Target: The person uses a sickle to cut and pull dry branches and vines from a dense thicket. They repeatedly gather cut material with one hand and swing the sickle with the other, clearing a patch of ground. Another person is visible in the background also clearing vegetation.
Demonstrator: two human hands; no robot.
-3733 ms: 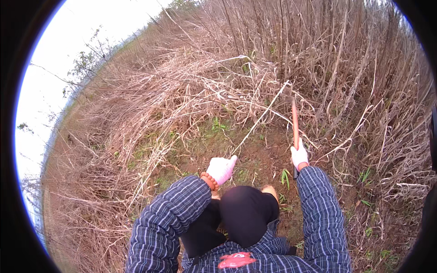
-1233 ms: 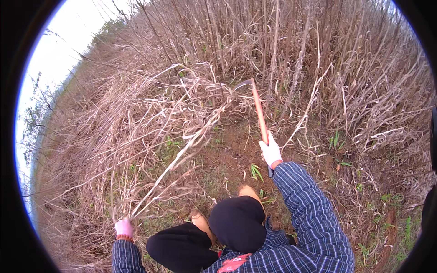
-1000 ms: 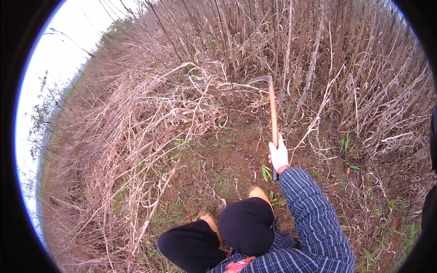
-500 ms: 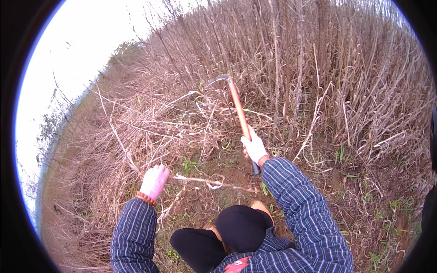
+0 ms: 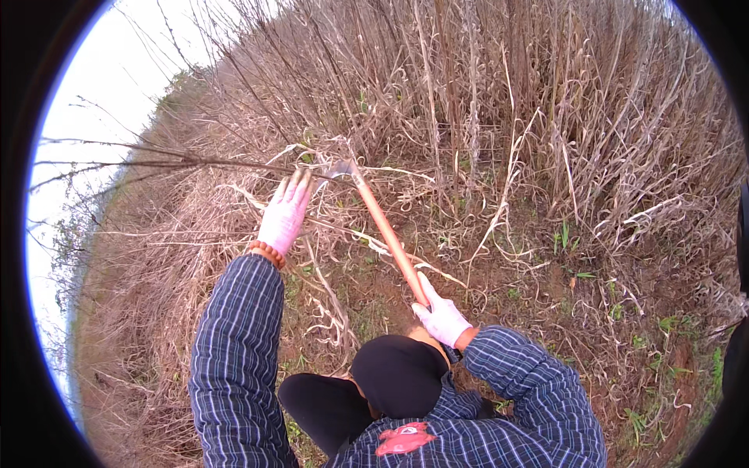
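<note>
- Your right hand [image 5: 442,318] grips the sickle [image 5: 388,235], its blade [image 5: 341,168] far, just beside your left hand [image 5: 282,222].
- Left fingers reach dark stems [image 5: 226,163]; I cannot tell whether they grip.
- Seemingly you're cutting; pulling calls for clear fingers.

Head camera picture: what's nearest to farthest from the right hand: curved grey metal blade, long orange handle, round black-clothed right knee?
1. Long orange handle: gripped in the pink-gloved right hand.
2. Round black-clothed right knee: below, to the hand's left.
3. Curved grey metal blade: up-left, at the handle's far end.
</note>
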